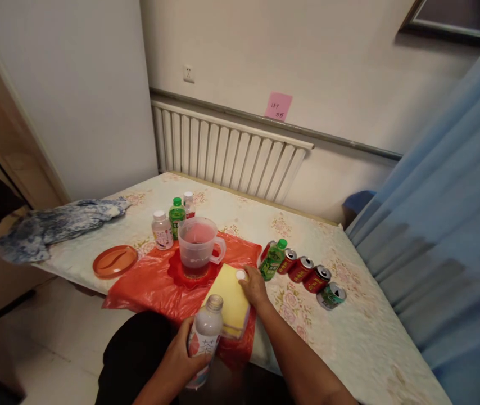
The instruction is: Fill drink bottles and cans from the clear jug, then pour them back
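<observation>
My left hand (186, 354) is wrapped round an uncapped clear bottle (208, 327) with a printed label, held tilted at the table's near edge. A white bottle cap (240, 274) is pinched in my right hand (255, 288), over the upper right corner of a folded yellow cloth (225, 292). Behind the cloth, a clear plastic jug (197, 250) with a handle holds some liquid. It stands in a red scalloped dish (173, 274), on a red plastic bag (139, 289).
Left of the jug stand a white-capped bottle (162, 232), a green tea bottle (176, 216) and another white-capped bottle (188, 203). An orange lid (114, 262) lies farther left. Another green bottle (272, 260) and several cans (301, 270) line the right. A patterned cloth (67, 225) lies far left.
</observation>
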Available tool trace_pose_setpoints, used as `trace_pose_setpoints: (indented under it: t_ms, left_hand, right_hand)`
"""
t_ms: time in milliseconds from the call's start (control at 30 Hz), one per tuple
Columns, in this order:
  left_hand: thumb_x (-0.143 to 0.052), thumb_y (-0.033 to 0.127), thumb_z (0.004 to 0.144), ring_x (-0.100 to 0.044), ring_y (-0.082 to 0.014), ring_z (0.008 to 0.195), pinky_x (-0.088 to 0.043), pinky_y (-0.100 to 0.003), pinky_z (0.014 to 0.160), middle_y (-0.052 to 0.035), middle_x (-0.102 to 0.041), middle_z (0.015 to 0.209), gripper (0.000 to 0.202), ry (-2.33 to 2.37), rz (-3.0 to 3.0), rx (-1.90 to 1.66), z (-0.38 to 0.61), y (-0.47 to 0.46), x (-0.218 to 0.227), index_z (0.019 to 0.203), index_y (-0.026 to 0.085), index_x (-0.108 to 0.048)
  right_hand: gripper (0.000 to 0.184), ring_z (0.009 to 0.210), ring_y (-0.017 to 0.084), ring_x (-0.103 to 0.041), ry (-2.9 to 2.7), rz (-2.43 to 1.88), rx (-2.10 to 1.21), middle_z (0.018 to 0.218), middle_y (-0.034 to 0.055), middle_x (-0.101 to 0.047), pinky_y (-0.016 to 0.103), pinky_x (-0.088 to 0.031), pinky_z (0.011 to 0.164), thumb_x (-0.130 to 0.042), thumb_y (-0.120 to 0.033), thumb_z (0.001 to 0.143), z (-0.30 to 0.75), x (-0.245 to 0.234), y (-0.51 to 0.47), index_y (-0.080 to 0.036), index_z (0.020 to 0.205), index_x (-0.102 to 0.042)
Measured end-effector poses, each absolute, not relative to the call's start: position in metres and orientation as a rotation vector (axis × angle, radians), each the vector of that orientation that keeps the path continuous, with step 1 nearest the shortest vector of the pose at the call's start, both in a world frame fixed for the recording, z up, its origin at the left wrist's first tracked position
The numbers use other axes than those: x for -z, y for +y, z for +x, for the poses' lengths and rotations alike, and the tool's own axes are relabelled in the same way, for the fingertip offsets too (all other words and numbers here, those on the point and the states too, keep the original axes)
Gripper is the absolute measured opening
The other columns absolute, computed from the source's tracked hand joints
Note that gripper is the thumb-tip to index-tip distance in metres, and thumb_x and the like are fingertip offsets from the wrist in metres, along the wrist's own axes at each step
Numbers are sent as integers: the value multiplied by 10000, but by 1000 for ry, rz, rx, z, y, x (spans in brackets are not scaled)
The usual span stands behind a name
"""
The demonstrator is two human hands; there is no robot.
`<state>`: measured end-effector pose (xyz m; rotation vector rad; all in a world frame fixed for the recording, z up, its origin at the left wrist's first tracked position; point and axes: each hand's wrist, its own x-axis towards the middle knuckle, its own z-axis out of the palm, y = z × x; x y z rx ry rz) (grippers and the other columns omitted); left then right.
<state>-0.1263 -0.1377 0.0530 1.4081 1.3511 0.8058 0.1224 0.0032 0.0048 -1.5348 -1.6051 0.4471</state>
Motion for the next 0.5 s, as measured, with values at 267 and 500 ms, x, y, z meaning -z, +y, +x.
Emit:
trace_pose_setpoints:
  t_ms: [267,500]
  left_hand:
    - [-651,266,559,-608,-295,1078,-473,-367,922,-91,-654,1158,678,1319,1412,-903,-119,-139,-50,1199,167,-451]
    - [-641,287,593,-624,-285,1025,-483,-386,891,-90,-657,1127,643,1269,1429,-902,-109,-144,-60,1188,162,-431]
  right_hand:
    - [347,871,230,-661,-1473,-1431,-684,963,88,-693,387,-514,823,-576,-299,766,108,-33,-44,-177,1088,-619]
    - [465,979,235,-659,-1186,-991,-1349,1050,89,-689,363,-513,846,-695,-344,737,73,-63,-118,-192,1160,-577]
